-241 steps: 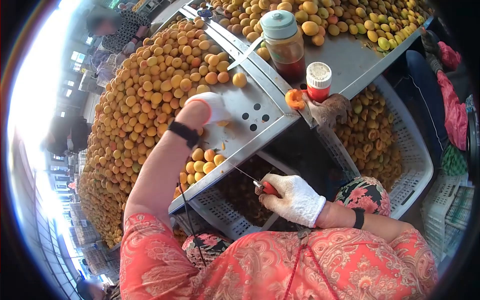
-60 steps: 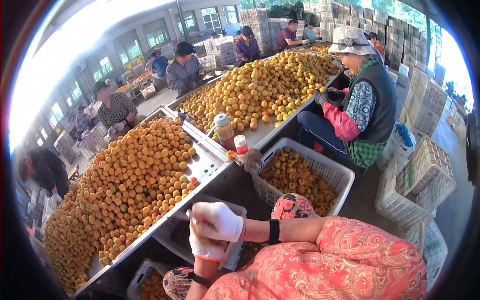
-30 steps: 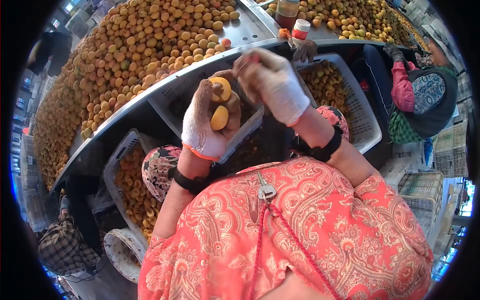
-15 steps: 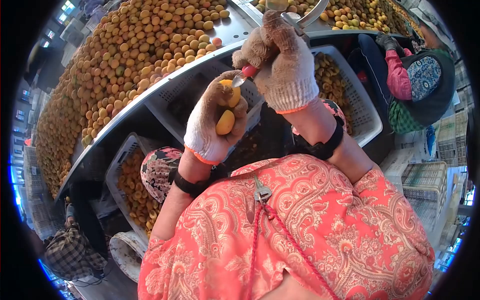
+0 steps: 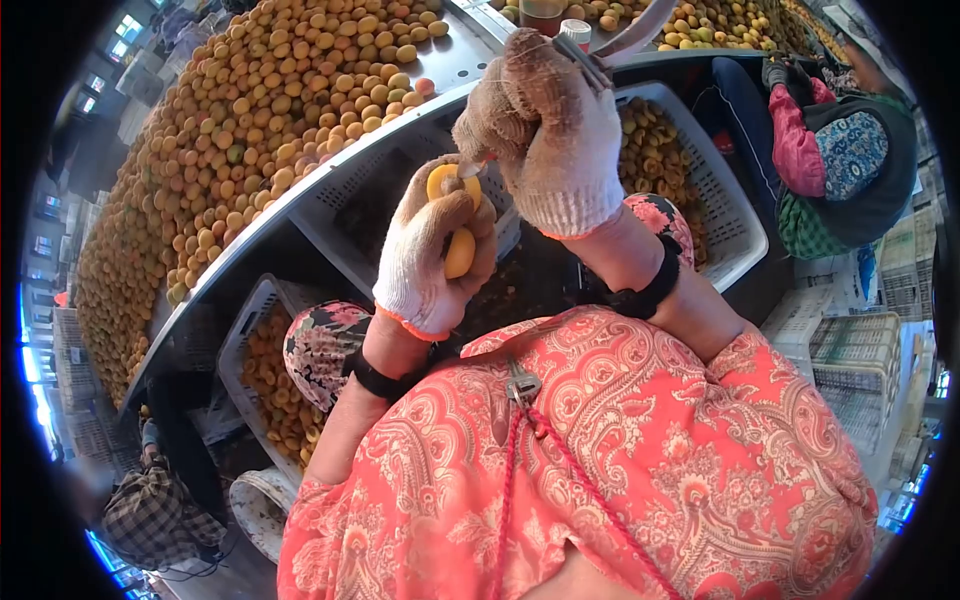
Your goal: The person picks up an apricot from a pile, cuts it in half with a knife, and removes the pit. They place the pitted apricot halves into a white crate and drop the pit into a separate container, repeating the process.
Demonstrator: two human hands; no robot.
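Note:
My left hand, in a stained knit glove, is closed around two apricot pieces. The upper apricot is cut open, with a brown pit showing at its cut face. Lower in the palm, a second apricot piece peeks out between the fingers. My gloved right hand grips a small metal-tipped tool; its tip is at the pit, and most of its handle is hidden by the fingers.
A big heap of apricots covers the metal table. Below its edge, crates of split apricots stand at left and right. A white bucket is lower left. Co-workers sit at right and lower left.
My right hand has moved slightly left and down, bringing the tool's tip to the pit. The upper apricot is now opened, showing the pit. The tool's red part is mostly covered.

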